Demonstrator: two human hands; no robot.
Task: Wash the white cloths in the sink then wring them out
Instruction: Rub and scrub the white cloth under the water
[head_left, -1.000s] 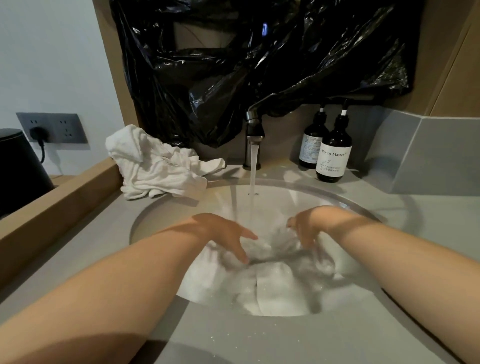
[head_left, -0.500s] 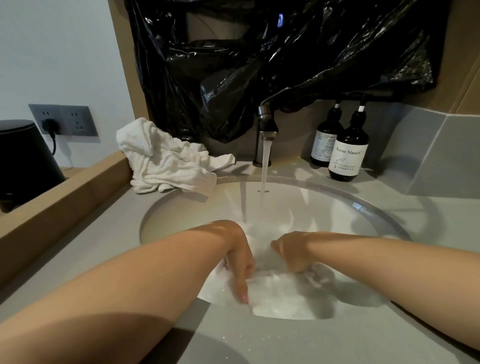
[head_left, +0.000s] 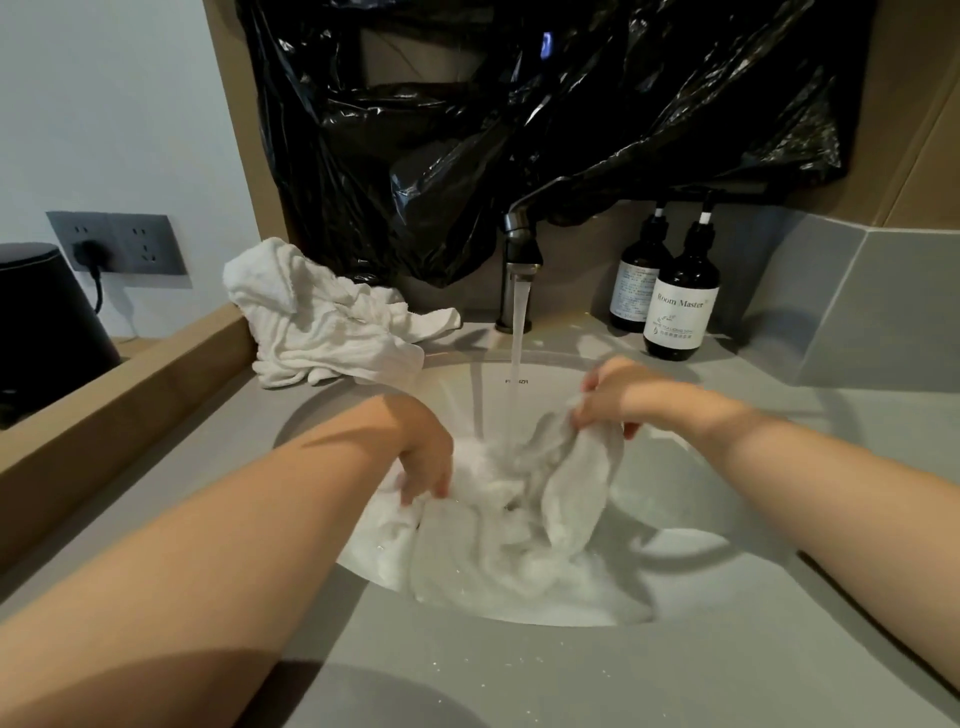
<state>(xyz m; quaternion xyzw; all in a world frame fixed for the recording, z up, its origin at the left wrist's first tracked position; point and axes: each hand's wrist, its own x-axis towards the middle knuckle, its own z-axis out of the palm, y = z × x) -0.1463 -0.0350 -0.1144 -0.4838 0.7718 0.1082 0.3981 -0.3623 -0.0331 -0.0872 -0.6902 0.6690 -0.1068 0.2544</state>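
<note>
The right grip (head_left: 615, 400) pinches a bunched corner of the wet white cloth (head_left: 566, 499), holding it up beside the stream from the tap (head_left: 519, 254). The left grip (head_left: 426, 457) clutches its other end low in the sink (head_left: 685, 499). More white cloths (head_left: 322, 322) lie heaped on the bench (head_left: 519, 675), touching the sink's back-left rim.

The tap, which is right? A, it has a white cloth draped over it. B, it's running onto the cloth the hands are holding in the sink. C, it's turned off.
B: water streams from the tap onto the white cloth, which the left hand and right hand grip inside the sink.
</note>
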